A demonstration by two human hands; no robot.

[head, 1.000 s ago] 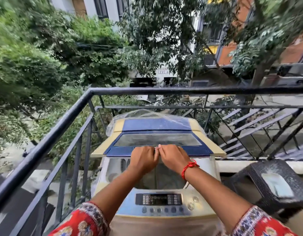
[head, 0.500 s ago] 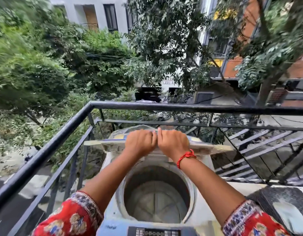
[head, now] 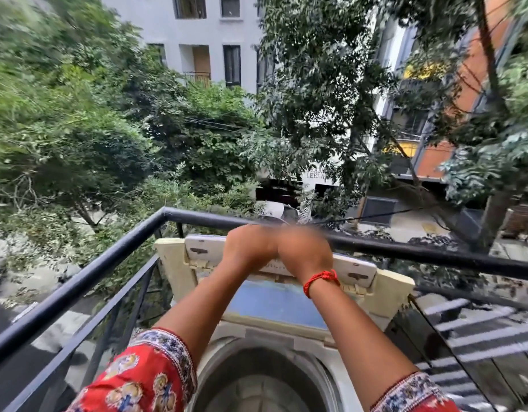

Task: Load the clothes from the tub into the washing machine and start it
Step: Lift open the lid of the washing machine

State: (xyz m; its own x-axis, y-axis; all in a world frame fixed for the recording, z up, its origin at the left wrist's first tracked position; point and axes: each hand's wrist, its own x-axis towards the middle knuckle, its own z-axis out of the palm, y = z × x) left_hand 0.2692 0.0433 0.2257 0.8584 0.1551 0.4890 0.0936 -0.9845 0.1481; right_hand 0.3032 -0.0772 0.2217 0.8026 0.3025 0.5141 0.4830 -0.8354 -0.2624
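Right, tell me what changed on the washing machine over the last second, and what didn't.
The lid went from lying flat and closed to folded up and back toward the railing, its underside now facing the camera. The left hand and right hand rose with its front edge, side by side. The drum is now exposed, with no clothes visible in it. The machine itself stayed put.

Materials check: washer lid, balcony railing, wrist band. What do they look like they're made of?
Folding cream and blue washing machine lid: looks like moulded plastic, yellowed matt frame, with a glossy, reflective blue panel, possibly glass.
Black balcony railing: likely painted metal tube, smooth with a slight sheen.
Red wrist band on the right wrist: looks like twisted thread, knotted.
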